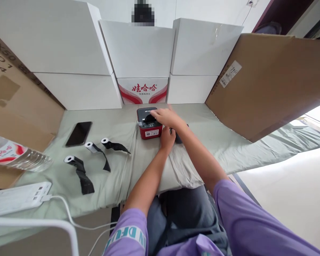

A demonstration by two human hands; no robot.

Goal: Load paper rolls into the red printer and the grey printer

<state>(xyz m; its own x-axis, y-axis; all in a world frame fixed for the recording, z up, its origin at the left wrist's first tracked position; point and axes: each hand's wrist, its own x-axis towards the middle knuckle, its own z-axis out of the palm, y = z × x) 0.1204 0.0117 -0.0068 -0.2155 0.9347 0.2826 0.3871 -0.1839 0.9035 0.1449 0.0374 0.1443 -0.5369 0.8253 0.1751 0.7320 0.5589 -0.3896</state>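
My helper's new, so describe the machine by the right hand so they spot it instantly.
On the table, find the white box with red lettering at the back. Just in front of it sits the machine, the right hand over it. Its red body and black top set it apart from that box.

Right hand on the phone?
No, the right hand is at the top of the red-and-black device, while the phone lies apart on the cloth.
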